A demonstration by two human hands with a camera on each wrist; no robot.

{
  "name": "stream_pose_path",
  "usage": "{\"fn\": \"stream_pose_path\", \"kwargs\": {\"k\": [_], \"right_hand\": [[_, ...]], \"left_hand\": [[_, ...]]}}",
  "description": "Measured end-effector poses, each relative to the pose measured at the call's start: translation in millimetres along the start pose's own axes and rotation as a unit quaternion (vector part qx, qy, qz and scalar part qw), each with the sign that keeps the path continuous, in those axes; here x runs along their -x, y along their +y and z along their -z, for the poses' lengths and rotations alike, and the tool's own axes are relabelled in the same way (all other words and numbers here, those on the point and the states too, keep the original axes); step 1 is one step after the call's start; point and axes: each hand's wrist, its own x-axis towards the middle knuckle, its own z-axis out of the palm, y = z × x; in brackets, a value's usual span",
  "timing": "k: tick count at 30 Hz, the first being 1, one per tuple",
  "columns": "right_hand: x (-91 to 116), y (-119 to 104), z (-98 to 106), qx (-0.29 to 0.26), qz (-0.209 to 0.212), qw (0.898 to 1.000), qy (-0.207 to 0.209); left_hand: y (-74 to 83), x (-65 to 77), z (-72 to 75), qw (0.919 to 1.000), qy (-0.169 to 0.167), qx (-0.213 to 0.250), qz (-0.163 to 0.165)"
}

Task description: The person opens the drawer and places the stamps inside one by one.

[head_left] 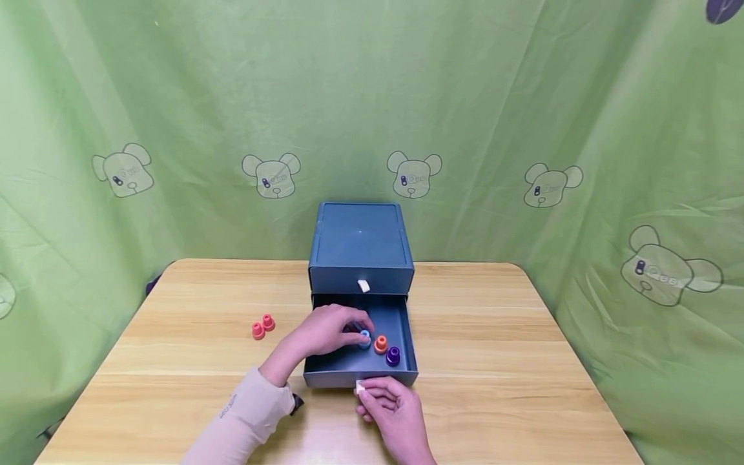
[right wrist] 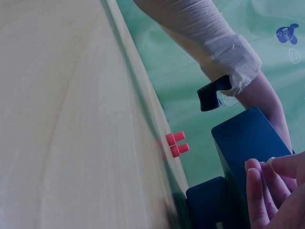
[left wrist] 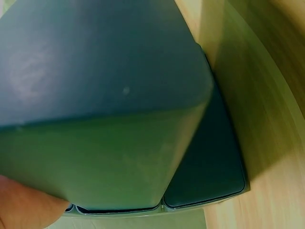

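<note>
The left hand (head_left: 328, 329) reaches into the pulled-out lower drawer (head_left: 331, 380), its thumb and bent fingers pinching a small blue stepped peg (head_left: 364, 345) inside; how firmly, the head view does not show. The right hand (head_left: 395, 410) is nearer the person, outside the drawer, with thumb and forefinger pinching the white pull tab (head_left: 360, 386) on its front and the other fingers curled in beneath. Just right of the left thumb, an orange peg (head_left: 380, 345) stands upright on the drawer floor; a purple peg (head_left: 393, 356) stands a little farther right and nearer, beyond the right hand across the drawer's front wall. Past both hands rises the blue two-drawer cabinet (head_left: 360, 236), its upper drawer (head_left: 334, 279) closed, with a second white pull tab (head_left: 363, 285) directly ahead of the left fingertips. Left of the left hand, two red pegs (head_left: 258, 331) stand side by side on the light wood-grain table (head_left: 494, 361). A pale sleeve (head_left: 250, 407) covers the left forearm, and a black device (head_left: 296, 405) sits by its cuff. Beyond the hands and the cabinet hangs a green curtain (head_left: 360, 97) printed with bear faces. In the left wrist view, large dark panels crowd close beside part of the hand.
</note>
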Motion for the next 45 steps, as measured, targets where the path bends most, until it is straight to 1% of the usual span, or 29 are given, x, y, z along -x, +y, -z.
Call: {"fn": "stream_pose_path", "kwargs": {"k": [7,12,16,19,20,21,22,24,26,27,29,30,32,33,35,39,41,43,45], "right_hand": [[1,0,0,0.001,0.006,1.000,0.001],[1,1,0,-0.003,0.009,1.000,0.001],[1,1,0,-0.004,0.008,1.000,0.002],[1,0,1,-0.005,0.003,1.000,0.002],[1,0,1,-0.005,0.000,1.000,0.001],[1,0,1,-0.006,-0.002,1.000,0.001],[1,-1,1,-0.006,-0.003,1.000,0.000],[1,-1,1,-0.007,-0.005,1.000,0.000],[1,-1,1,-0.008,-0.006,1.000,-0.001],[1,-1,1,-0.007,-0.006,1.000,-0.001],[1,-2,1,-0.006,-0.007,1.000,-0.001],[2,-2,1,-0.006,-0.007,1.000,0.000],[2,-2,1,-0.005,-0.005,1.000,0.000],[1,-2,1,-0.004,-0.005,1.000,0.001],[1,-2,1,-0.004,-0.002,1.000,0.001],[1,-1,2,-0.004,-0.001,1.000,0.003],[1,0,2,-0.004,-0.003,1.000,0.002],[0,0,2,-0.003,-0.004,1.000,0.000],[0,0,2,-0.003,-0.004,1.000,0.000]], "left_hand": [[1.4,1.0,1.4,1.0000,0.001,0.003,0.005],[0.5,2.0,1.5,0.9996,0.018,0.021,-0.007],[2.8,2.8,5.6,0.9982,0.037,0.038,-0.030],[7.8,4.6,11.8,0.9935,0.073,0.054,-0.069],[9.7,5.1,14.7,0.9895,0.095,0.058,-0.093],[11.7,5.5,18.0,0.9836,0.122,0.059,-0.119],[13.2,5.6,21.6,0.9759,0.152,0.058,-0.145],[15.0,5.0,29.8,0.9562,0.219,0.048,-0.188],[13.5,3.8,38.0,0.9368,0.281,0.031,-0.205],[11.9,3.4,42.0,0.9303,0.306,0.025,-0.201],[6.0,2.7,48.4,0.9222,0.340,0.017,-0.183],[2.1,2.7,50.9,0.9205,0.352,0.013,-0.169],[-6.0,2.5,55.3,0.9198,0.365,0.011,-0.143],[-10.3,2.2,56.8,0.9202,0.369,0.012,-0.131],[-18.7,1.5,58.1,0.9241,0.367,0.015,-0.104],[-33.2,-0.1,55.9,0.9364,0.345,0.030,-0.053],[-40.5,-0.7,52.9,0.9396,0.338,0.039,-0.039],[-47.1,-1.3,49.2,0.9385,0.340,0.045,-0.039],[-53.8,-3.3,44.5,0.9341,0.350,0.053,-0.045]]}}
